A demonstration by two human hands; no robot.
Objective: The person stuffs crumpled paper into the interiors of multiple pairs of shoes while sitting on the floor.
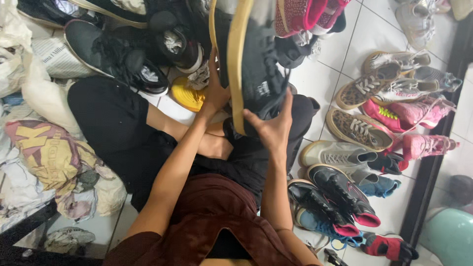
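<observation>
The person sits cross-legged on a white tiled floor [389,207] and holds up a pair of dark sneakers [251,64] in front of the chest, above the lap. The shoes are black or very dark grey, with black laces and thick tan-yellow soles; they are held on edge, soles facing left in the head view, so the long yellowish rims run almost upright. The left hand [215,91] presses flat against the sole side, fingers spread and pointing up. The right hand [272,129] cups the lower end of the uppers, thumb and fingers wrapped partly round the fabric. To the person's right, rows of shoes lie on the floor: leopard-print sneakers [358,128], pink sneakers [409,116] and black shoes with pink trim [340,194]. More dark shoes are heaped beyond the knees, next to a yellow shoe [187,94].
</observation>
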